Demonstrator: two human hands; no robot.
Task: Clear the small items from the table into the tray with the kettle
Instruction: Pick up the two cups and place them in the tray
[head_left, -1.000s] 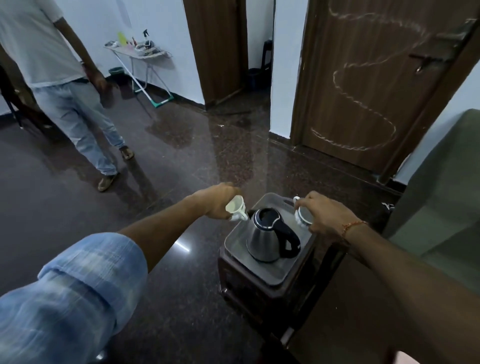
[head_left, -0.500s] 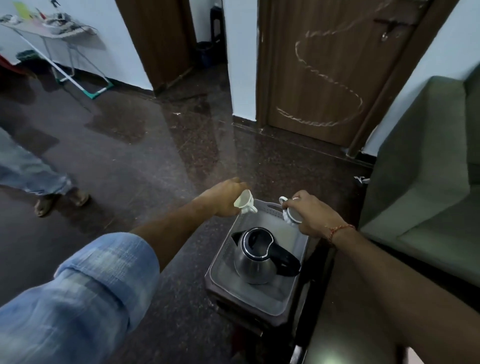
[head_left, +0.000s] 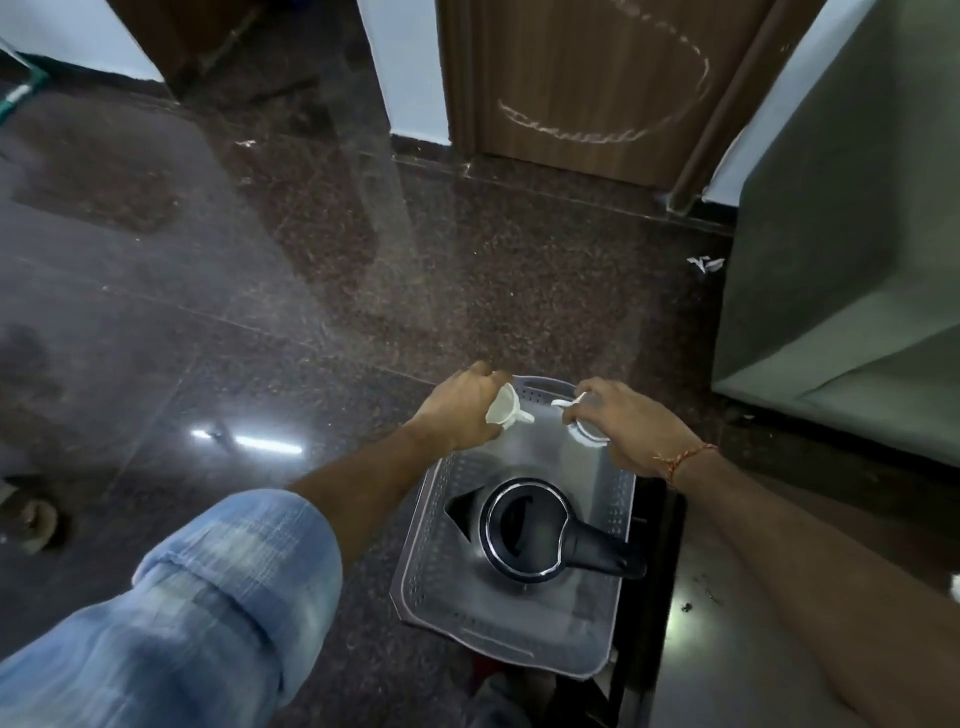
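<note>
Nearest the camera, a rolled blue sleeve (head_left: 208, 587) covers the left upper arm, and just beyond it the grey perforated tray (head_left: 431, 566) sits on a small dark stand (head_left: 660, 519), with the steel kettle (head_left: 524, 530) standing lidless in its near half, black handle pointing right. Over the tray's far, bare end both hands hang close together: the left hand (head_left: 457, 410) has its fingers curled round a small white funnel (head_left: 506, 408), spout aimed toward the other hand, while the right hand (head_left: 618, 426), a red thread at its wrist, grips a small white cup-like piece (head_left: 584, 431) whose exact form is half hidden under the knuckles. Neither item looks to touch the tray floor yet, so this reads as the placing step, both pieces carried over and about to go down. What comes next would likely call for lowering them onto the free space beyond the kettle and loosening the fingers without knocking its spout. Farther off lie the polished dark floor (head_left: 260, 260), a grey sofa (head_left: 841, 249) and a brown door (head_left: 587, 78) bearing a chalk scrawl that spells nothing readable; no brand shows anywhere.
</note>
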